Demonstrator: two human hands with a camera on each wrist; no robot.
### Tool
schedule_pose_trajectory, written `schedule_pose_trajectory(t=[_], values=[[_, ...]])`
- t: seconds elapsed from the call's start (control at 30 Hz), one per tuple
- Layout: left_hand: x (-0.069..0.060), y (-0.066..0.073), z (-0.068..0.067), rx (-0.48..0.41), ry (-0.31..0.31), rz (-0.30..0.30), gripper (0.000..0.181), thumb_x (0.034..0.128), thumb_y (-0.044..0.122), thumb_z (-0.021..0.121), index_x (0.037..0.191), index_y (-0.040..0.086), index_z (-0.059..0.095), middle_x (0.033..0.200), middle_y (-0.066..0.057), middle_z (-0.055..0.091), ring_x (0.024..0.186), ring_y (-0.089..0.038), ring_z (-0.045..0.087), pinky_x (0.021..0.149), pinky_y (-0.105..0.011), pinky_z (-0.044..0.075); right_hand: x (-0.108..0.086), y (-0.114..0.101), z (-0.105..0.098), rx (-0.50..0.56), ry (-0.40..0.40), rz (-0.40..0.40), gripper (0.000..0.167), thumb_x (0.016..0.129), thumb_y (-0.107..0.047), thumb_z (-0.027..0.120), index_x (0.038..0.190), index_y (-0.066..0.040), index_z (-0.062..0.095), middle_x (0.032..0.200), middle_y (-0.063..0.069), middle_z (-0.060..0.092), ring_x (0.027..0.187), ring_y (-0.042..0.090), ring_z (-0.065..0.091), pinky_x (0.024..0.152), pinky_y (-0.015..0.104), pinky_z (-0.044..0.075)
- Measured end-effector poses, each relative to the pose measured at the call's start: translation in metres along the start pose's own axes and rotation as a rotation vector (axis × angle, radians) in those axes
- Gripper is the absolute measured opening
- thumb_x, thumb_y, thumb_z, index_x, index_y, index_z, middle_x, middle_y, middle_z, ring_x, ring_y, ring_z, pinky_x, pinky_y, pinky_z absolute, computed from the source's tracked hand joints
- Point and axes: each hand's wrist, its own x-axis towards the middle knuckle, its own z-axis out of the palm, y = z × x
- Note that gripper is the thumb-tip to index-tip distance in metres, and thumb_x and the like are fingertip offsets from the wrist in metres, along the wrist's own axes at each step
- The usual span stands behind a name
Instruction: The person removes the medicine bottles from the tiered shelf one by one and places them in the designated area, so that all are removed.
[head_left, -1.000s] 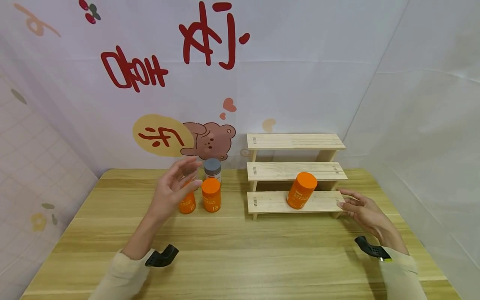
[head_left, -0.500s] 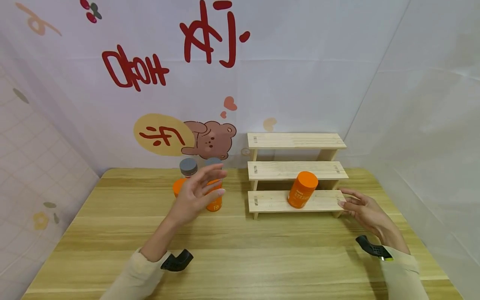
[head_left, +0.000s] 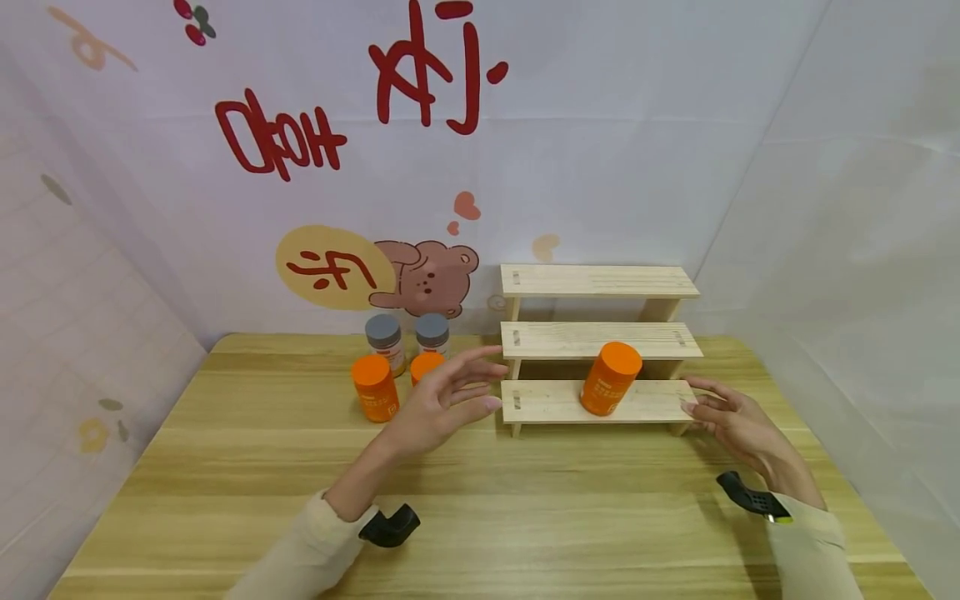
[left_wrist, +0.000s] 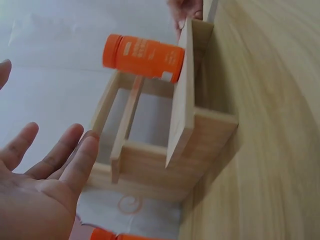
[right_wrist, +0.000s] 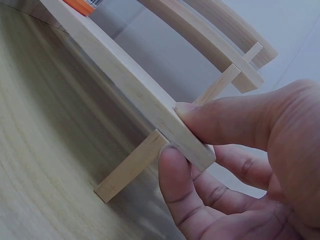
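A three-tier wooden shelf stands at the right of the table. On its lowest board an orange jar stands upright. My right hand pinches the right end of that lowest board between thumb and fingers, as the right wrist view shows. My left hand, fingers loosely extended and holding nothing, hovers just left of the shelf. It partly covers a second orange jar. Another orange jar stands farther left. In the left wrist view, the hand's fingers are apart from the shelf.
Two grey-lidded jars stand behind the orange ones near the back wall. A printed cloth hangs behind and beside the wooden table.
My left hand has moved rightward, from in front of the jars at left toward the shelf, uncovering the leftmost orange jar. The right hand has stayed at the shelf's end.
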Motion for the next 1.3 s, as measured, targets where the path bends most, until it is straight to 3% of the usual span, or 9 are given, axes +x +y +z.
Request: schedule_pose_trajectory(t=[0.33, 0.47, 0.67, 0.73, 0.97, 1.07, 1.3], values=[[0.021, -0.013, 0.027, -0.008, -0.047, -0.085, 0.063, 0.0982, 0.030, 0.071, 0.155, 0.026, 0.044, 0.147, -0.003, 0.056, 0.144, -0.025, 0.050, 0.121, -0.040, 0.041, 0.001, -0.001, -0.002, 0.028, -0.003, -0.013, 0.053, 0.102, -0.009, 0.063, 0.151, -0.011, 0.041, 0.100, -0.006, 0.065, 0.087, 0.007, 0.062, 0.078, 0.023, 0.057], [0.030, -0.016, 0.039, -0.022, -0.066, -0.096, 0.065, 0.0976, 0.030, 0.072, 0.156, 0.024, 0.043, 0.149, -0.003, 0.055, 0.144, -0.019, 0.049, 0.121, -0.037, 0.040, 0.001, -0.002, -0.001, 0.040, -0.002, -0.011, 0.051, 0.102, -0.008, 0.062, 0.149, -0.012, 0.043, 0.099, -0.006, 0.065, 0.087, 0.007, 0.062, 0.078, 0.023, 0.058], [0.046, -0.024, 0.056, -0.047, -0.082, -0.094, 0.068, 0.0968, 0.023, 0.072, 0.157, 0.020, 0.041, 0.155, -0.014, 0.050, 0.147, -0.025, 0.047, 0.122, -0.037, 0.039, 0.002, -0.001, -0.002, 0.036, -0.009, -0.005, 0.049, 0.103, -0.009, 0.061, 0.148, -0.014, 0.043, 0.099, -0.006, 0.064, 0.086, 0.007, 0.063, 0.077, 0.023, 0.057], [0.051, -0.027, 0.061, -0.043, -0.077, -0.096, 0.067, 0.0963, 0.023, 0.072, 0.156, 0.022, 0.042, 0.155, -0.015, 0.049, 0.146, -0.026, 0.047, 0.121, -0.037, 0.040, 0.002, -0.001, -0.002, 0.032, -0.010, -0.003, 0.050, 0.103, -0.009, 0.062, 0.149, -0.013, 0.042, 0.099, -0.006, 0.064, 0.086, 0.008, 0.063, 0.076, 0.024, 0.057], [0.067, -0.036, 0.075, -0.004, -0.042, -0.152, 0.065, 0.0944, 0.035, 0.075, 0.153, 0.035, 0.046, 0.154, -0.003, 0.051, 0.143, -0.023, 0.051, 0.119, -0.039, 0.043, 0.002, -0.001, -0.002, 0.048, -0.014, -0.008, 0.050, 0.103, -0.007, 0.062, 0.149, -0.013, 0.042, 0.100, -0.005, 0.064, 0.087, 0.007, 0.062, 0.078, 0.023, 0.058], [0.073, -0.038, 0.081, 0.020, -0.034, -0.177, 0.068, 0.0938, 0.035, 0.075, 0.155, 0.034, 0.045, 0.155, 0.001, 0.051, 0.143, -0.021, 0.050, 0.119, -0.039, 0.042, 0.001, 0.001, -0.002, 0.057, -0.013, -0.010, 0.048, 0.102, -0.007, 0.062, 0.147, -0.014, 0.044, 0.100, -0.005, 0.064, 0.087, 0.007, 0.062, 0.078, 0.023, 0.058], [0.090, -0.045, 0.096, 0.059, -0.012, -0.170, 0.071, 0.0923, 0.034, 0.078, 0.155, 0.035, 0.043, 0.147, 0.006, 0.058, 0.138, -0.011, 0.054, 0.121, -0.036, 0.040, 0.002, 0.003, -0.001, 0.068, -0.012, -0.028, 0.048, 0.102, -0.006, 0.062, 0.146, -0.015, 0.045, 0.098, -0.006, 0.064, 0.087, 0.007, 0.062, 0.079, 0.023, 0.059]])
